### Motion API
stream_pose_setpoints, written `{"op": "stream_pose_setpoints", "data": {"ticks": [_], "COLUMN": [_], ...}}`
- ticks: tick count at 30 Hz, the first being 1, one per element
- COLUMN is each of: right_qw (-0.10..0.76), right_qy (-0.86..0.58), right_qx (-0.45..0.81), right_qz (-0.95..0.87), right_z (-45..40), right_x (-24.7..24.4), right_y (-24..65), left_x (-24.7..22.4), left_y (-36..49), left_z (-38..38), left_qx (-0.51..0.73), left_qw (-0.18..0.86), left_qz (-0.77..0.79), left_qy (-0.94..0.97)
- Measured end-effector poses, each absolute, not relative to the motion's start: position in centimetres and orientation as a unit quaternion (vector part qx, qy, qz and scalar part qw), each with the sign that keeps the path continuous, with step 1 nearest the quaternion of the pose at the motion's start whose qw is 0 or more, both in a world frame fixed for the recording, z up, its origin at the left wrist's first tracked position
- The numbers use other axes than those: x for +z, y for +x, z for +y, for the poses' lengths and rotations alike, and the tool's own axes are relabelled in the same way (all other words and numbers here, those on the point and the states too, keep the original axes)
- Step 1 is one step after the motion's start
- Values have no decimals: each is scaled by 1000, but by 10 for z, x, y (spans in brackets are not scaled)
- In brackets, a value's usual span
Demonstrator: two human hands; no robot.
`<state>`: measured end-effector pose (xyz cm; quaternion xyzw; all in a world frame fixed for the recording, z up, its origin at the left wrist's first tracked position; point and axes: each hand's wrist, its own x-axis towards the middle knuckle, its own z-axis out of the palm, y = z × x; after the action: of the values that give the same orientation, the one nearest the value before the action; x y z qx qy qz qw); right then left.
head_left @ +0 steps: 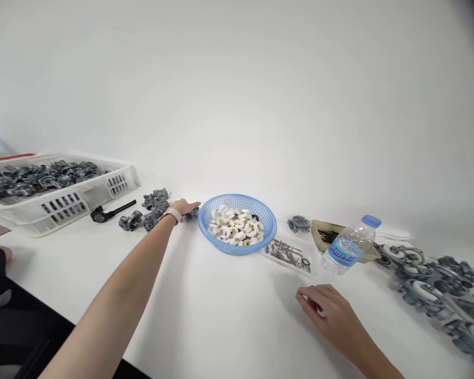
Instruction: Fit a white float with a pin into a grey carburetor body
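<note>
My left hand (pixel 181 206), with a pale band on the wrist, reaches to the far side of the table left of the blue basket. Its fingers close over a grey metal casting (pixel 191 215) with a round opening; the thumb side is partly hidden. More grey castings (pixel 154 213) lie just left of it. My right hand (pixel 328 311) hovers over the near right of the table, fingers curled and thumb drawn to the index finger, with nothing visible in it. Beyond it is a clear tray (pixel 312 272) of small metal pins and a black ring.
A blue basket (pixel 237 250) holds white rings. A white crate (pixel 69 210) of castings stands left, beside a black wristwatch (pixel 112 211). A water bottle (pixel 344 252) stands before a beige tray (pixel 319 231); assembled castings (pixel 430 284) line the right. One casting (pixel 299 223) lies near the wall.
</note>
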<state>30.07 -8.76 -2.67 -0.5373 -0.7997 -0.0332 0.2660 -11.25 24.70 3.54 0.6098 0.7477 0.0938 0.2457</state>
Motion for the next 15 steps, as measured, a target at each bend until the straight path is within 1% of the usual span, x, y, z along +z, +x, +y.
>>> {"op": "stream_pose_setpoints", "data": {"ticks": [8, 15], "right_qw": [260, 251], "right_qy": [-520, -529], "right_qx": [-52, -40], "right_qz": [-812, -810], "right_z": [-88, -92], "right_x": [-23, -22], "right_y": [296, 292], "left_x": [17, 15], "left_y": [-121, -121], "left_z": [259, 258], "left_qx": [95, 100], "left_qw": [313, 306], "left_qz": [759, 736], "left_qy": [563, 596]}}
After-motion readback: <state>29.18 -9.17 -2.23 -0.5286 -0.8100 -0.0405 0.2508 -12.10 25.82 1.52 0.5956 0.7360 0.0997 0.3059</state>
